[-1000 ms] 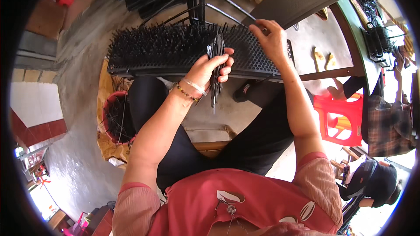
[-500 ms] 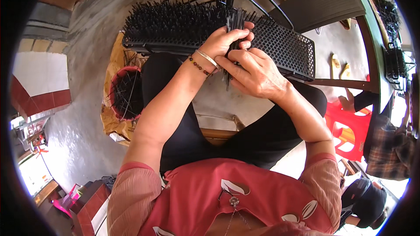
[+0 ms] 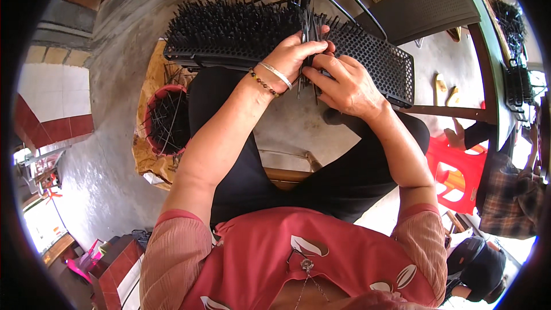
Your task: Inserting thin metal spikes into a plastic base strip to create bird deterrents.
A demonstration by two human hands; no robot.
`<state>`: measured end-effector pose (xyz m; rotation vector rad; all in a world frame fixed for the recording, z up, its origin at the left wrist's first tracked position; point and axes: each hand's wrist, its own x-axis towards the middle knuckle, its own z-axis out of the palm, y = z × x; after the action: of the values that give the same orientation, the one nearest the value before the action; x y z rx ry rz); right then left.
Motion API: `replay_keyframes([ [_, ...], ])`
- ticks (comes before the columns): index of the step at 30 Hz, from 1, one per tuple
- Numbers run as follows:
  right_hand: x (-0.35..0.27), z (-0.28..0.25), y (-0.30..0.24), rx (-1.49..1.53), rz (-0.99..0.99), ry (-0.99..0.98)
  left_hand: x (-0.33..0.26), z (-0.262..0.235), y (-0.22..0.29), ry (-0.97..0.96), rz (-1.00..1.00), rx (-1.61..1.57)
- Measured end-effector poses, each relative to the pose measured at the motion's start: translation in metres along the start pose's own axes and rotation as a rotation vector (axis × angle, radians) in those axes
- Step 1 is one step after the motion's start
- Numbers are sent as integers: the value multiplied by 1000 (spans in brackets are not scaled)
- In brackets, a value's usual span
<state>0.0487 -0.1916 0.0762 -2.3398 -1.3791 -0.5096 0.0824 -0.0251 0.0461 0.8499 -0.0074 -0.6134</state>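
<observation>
In front of the person's torso, at the near side of the tray [image 3: 396,72], the bundle [image 3: 307,26] of thin black strips is held between the two hands. Its far ends overlap the tray in this view; its near ends project below the left hand [image 3: 301,51]. The left hand grasps the bundle: the thumb lies across the strips and the fingers [image 3: 328,46] wrap around the far side. The right hand [image 3: 349,85] is at the lower part of the bundle, fingers bent and tips drawn together; the tips are partly hidden, so whether they grip any strips cannot be told. A bangle [image 3: 275,74] and a beaded bracelet [image 3: 263,84] are on the left wrist.

The tray is black and perforated. Short black rods [image 3: 224,28] stand densely in its left part; the holes at its right end are exposed. A tubular frame [image 3: 357,3] rises behind the tray.

To the left of the person's knee, a red bin [image 3: 148,116] contains loose black strips [image 3: 167,126] and rests on a brown sheet [image 3: 144,158]. To the right, a grey panel [image 3: 422,7] adjoins the desk [image 3: 501,103], which carries further black pieces [image 3: 508,23]. Sandals [image 3: 440,82] lie on the floor near the desk. Farther right, a co-worker's hand [image 3: 455,135] is just beside a red stool [image 3: 456,169].
</observation>
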Motion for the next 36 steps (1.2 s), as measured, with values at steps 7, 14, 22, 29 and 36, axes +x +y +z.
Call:
replay_keyframes([
  [7,4,-5,-3,61,61,-29,-1,-2,4,2,33,19],
  [14,6,-3,-11,309,103,61,-2,-1,2,35,20,-38],
  [22,3,7,-11,68,53,48,-2,3,-2,-21,-47,57],
  [29,4,5,-2,4,-20,57,-1,-2,-4,15,-98,85],
  [36,3,6,-7,18,-16,101,0,3,-12,107,-157,35],
])
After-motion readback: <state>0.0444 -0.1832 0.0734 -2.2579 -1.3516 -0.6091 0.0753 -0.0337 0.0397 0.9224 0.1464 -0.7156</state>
